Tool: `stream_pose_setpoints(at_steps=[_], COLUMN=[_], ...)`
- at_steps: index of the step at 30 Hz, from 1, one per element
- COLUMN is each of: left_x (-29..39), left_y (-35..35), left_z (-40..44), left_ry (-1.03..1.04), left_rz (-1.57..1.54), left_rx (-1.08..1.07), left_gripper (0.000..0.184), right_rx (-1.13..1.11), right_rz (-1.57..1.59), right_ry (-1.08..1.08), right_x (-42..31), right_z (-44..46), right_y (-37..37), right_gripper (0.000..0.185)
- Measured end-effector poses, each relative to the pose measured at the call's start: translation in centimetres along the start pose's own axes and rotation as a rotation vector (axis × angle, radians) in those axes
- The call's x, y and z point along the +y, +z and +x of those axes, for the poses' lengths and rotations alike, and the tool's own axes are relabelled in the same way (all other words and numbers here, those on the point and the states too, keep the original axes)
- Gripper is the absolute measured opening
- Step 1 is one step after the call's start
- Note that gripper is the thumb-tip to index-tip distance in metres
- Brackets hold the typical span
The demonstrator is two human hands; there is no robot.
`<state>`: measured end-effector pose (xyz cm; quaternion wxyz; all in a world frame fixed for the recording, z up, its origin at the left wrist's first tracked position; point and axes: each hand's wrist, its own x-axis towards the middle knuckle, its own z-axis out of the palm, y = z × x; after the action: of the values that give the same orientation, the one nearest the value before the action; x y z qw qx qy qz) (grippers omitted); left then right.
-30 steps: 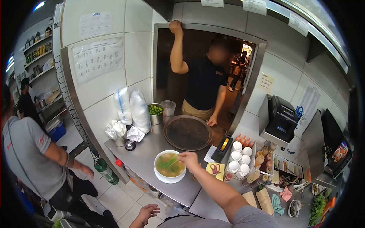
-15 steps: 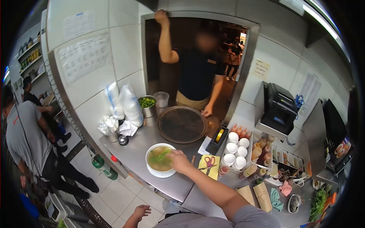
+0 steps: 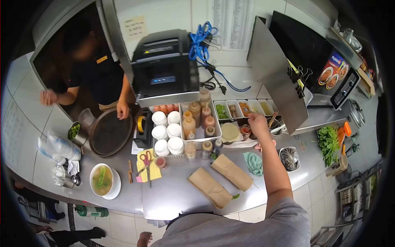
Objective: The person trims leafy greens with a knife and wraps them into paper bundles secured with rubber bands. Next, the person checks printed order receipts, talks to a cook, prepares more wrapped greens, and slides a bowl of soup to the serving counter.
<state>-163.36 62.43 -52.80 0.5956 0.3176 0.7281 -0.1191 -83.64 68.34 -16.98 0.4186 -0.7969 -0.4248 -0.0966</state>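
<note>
My right hand (image 3: 258,123) reaches over the condiment trays at the back of the counter, by a small jar of red sauce (image 3: 245,131). Its fingers are bent together, and what they hold, if anything, is hidden. Low in the view, my left hand (image 3: 145,238) hangs in front of the counter, partly cut off, with nothing visible in it. A white bowl of soup (image 3: 102,180) topped with green herbs stands on the steel counter at the left.
A person stands behind a round tray (image 3: 111,132) at the hatch. White cups (image 3: 167,132), sauce bottles (image 3: 190,123), scissors (image 3: 146,163), brown paper packets (image 3: 210,188), a green cloth (image 3: 253,163), leafy greens (image 3: 328,145) and a printer (image 3: 164,66) are around the counter.
The view has swung right. My right hand has left the soup bowl and moved to the condiment trays. The person at the hatch has lowered a raised arm.
</note>
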Motion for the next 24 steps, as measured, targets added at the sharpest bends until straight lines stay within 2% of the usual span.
stream_pose_setpoints(at_steps=[2,3,5,7,8,10,11,12,13,14,15,17,18,19,20,21,23,24], left_x=[2.6,4.5,5.1,4.4,3.5,1.4,0.2,-0.5,-2.1,-4.0,-6.4,-9.5,-11.7,-11.9,-11.6,-11.2,-11.1,-11.3], left_y=[1.4,3.0,5.1,6.8,7.1,8.5,9.4,10.1,10.4,10.9,11.7,12.6,13.0,13.0,13.1,13.3,12.9,12.6], left_z=[-1.4,-4.5,-7.2,-8.8,-8.6,-10.4,-12.0,-14.3,-14.7,-14.4,-14.5,-13.9,-12.6,-13.7,-14.8,-15.3,-14.1,-13.4], left_ry=[0.079,0.105,0.257,0.385,0.326,0.325,0.307,0.343,0.334,0.313,0.270,0.027,-0.034,-0.032,-0.136,-0.237,-0.243,-0.267], left_rz=[-0.051,0.010,-0.080,-0.060,0.122,0.302,0.319,0.348,0.460,0.567,0.515,0.471,0.424,0.427,0.344,0.267,0.235,0.186], left_rx=[-0.021,0.095,0.186,0.278,0.352,0.487,0.537,0.521,0.500,0.488,0.512,0.432,0.394,0.393,0.338,0.276,0.226,0.184], left_gripper=[0.031,0.030,0.032,0.031,0.037,0.044,0.039,0.037,0.036,0.037,0.037,0.036,0.037,0.037,0.038,0.039,0.039,0.038], right_rx=[-0.062,-0.115,-0.119,-0.358,-0.314,-0.199,-0.446,-0.504,-0.551,-0.596,-0.638,-0.811,-0.815,-0.757,-0.685,-0.671,-0.541,-0.563], right_rz=[-0.030,-0.063,-0.227,-0.423,-0.459,-0.527,-0.560,-0.567,-0.537,-0.510,-0.485,-0.317,-0.313,-0.310,-0.309,-0.322,-0.324,-0.315], right_ry=[0.008,0.005,-0.189,-0.100,-0.148,-0.178,-0.025,-0.049,0.015,0.081,0.148,-0.156,-0.164,-0.003,0.160,0.173,0.067,0.054], right_x=[2.8,4.0,9.4,10.6,11.3,15.4,12.0,13.8,12.2,9.5,6.7,16.2,13.9,11.3,8.9,9.1,9.9,11.6], right_z=[3.4,4.6,7.4,9.0,9.1,10.6,11.0,12.4,12.2,11.9,11.7,15.2,14.3,13.0,12.3,12.6,12.2,13.4], right_y=[2.1,4.0,10.3,13.8,15.0,19.4,17.6,19.4,18.5,17.2,15.9,22.5,21.9,20.3,18.2,17.6,17.8,18.8], right_gripper=[0.016,0.016,0.017,0.034,0.042,0.042,0.041,0.042,0.043,0.044,0.045,0.042,0.042,0.039,0.035,0.035,0.027,0.021])
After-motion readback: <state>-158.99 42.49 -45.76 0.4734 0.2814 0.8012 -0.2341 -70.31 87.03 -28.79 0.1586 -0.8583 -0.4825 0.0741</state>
